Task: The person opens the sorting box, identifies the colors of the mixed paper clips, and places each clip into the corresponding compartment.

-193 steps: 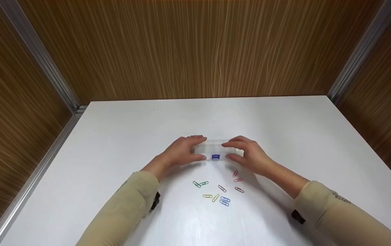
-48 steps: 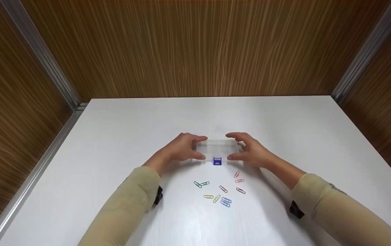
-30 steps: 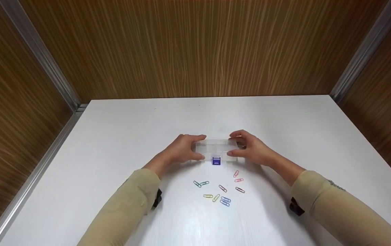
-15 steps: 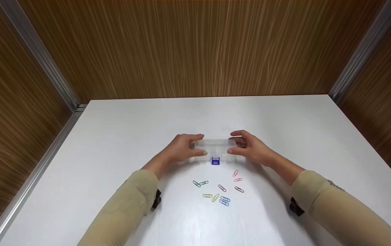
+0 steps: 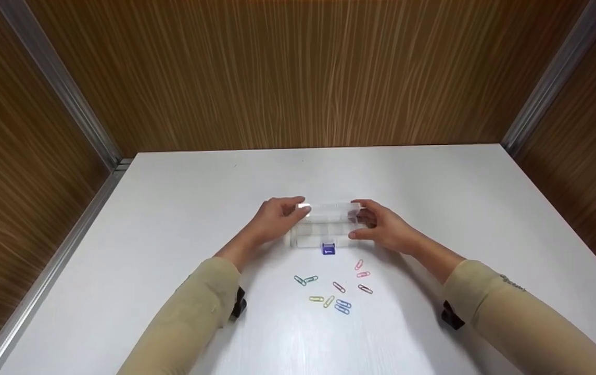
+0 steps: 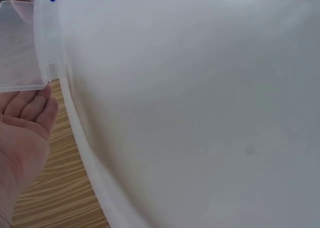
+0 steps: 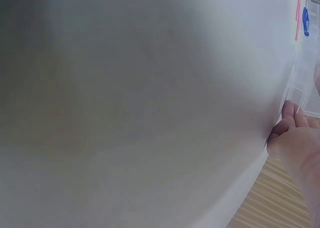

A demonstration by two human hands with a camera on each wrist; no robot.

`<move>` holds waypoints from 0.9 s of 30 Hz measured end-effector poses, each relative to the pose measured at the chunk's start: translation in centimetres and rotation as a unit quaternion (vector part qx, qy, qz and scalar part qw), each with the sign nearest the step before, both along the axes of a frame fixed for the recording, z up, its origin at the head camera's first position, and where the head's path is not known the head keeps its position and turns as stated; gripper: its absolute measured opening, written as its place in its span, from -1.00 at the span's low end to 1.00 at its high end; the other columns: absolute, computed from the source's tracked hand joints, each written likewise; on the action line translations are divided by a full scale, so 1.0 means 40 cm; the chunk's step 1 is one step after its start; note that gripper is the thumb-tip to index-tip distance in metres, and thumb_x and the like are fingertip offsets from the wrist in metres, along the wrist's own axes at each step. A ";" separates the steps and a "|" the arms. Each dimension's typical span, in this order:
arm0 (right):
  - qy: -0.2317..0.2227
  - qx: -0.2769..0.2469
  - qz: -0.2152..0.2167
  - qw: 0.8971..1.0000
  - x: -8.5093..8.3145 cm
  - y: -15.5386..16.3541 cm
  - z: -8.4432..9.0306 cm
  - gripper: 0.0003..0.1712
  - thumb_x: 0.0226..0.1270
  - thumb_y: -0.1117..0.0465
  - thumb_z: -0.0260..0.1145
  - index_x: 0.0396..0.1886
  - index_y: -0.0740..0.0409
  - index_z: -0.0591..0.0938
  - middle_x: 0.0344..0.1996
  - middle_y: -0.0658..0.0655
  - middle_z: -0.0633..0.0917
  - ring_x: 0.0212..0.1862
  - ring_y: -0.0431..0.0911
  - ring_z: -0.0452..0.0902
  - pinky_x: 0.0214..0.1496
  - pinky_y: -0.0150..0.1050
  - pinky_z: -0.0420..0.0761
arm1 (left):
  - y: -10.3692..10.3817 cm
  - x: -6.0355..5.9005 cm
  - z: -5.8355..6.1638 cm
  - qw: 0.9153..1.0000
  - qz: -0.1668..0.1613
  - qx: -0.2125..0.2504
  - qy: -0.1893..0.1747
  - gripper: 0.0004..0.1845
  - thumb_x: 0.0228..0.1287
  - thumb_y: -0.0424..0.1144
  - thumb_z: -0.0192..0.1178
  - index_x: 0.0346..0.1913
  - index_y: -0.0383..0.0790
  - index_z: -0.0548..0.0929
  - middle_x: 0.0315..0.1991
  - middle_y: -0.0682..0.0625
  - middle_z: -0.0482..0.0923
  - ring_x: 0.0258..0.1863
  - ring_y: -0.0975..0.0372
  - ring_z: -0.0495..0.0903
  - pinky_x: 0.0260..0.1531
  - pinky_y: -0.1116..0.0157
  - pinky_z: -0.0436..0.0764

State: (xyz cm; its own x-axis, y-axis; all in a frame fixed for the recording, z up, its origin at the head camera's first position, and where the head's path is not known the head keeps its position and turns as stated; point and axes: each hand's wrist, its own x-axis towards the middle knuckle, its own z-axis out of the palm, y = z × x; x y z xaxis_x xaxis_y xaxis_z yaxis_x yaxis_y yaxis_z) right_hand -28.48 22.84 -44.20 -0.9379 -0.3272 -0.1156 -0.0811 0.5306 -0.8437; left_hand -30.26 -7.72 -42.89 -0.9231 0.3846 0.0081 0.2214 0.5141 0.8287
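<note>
Clear plastic box (image 5: 326,225): 1, with one blue latch (image 5: 328,250). Paper clips (image 5: 335,289), loose, mixed colours, lower centre of frame: about 10. White table (image 5: 173,219): 1.

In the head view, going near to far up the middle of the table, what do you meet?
Blue paper clips → pink paper clips → blue latch → clear plastic box, held at its ends by the left hand and right hand → bare white table → wooden wall.

You're at a plain recording booth or desk: a white table (image 5: 173,219) closed in by wood-grain walls (image 5: 298,73) with metal corner strips (image 5: 58,83), only paper clips (image 5: 334,291) scattered on it.
</note>
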 end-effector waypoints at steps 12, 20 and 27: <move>-0.005 -0.025 0.006 1.000 0.005 -0.001 0.000 0.10 0.33 0.17 0.60 0.70 0.09 0.15 0.49 0.24 0.48 0.55 0.13 0.32 0.58 0.09 0.23 | 0.026 -0.031 0.013 0.990 0.095 0.096 0.031 -0.60 0.62 -0.11 0.23 0.30 -0.29 0.70 0.09 -0.03 0.77 0.09 0.20 0.74 0.16 0.21 0.64; -0.004 -0.041 0.009 0.999 0.002 0.003 -0.008 0.25 0.29 0.20 0.62 0.76 0.00 0.00 0.49 0.27 0.47 0.54 0.14 0.34 0.57 0.09 0.25 | 0.036 -0.057 0.007 0.981 0.149 0.113 0.053 -0.80 0.56 -0.28 0.29 0.08 -0.24 0.80 -0.06 -0.15 0.78 -0.12 0.18 0.72 -0.01 0.23 0.67; 0.013 -0.039 0.006 0.999 0.001 0.003 -0.010 0.32 0.24 0.17 0.66 0.76 -0.30 -0.02 0.41 0.25 0.56 0.46 0.10 0.46 0.53 0.08 0.33 | 0.049 -0.071 0.003 0.978 0.162 0.117 0.060 -0.89 0.50 -0.42 0.30 -0.05 -0.24 0.78 -0.18 -0.11 0.76 -0.25 0.20 0.70 -0.18 0.29 0.63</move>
State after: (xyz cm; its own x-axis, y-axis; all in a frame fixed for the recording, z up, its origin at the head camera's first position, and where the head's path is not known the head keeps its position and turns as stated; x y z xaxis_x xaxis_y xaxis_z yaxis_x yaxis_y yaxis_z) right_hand -28.42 22.96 -44.61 -0.9363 -0.3453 -0.0642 -0.1101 0.4623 -0.8799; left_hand -33.10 -5.77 -42.75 -0.9833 0.0459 0.1759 0.1803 0.3720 0.9105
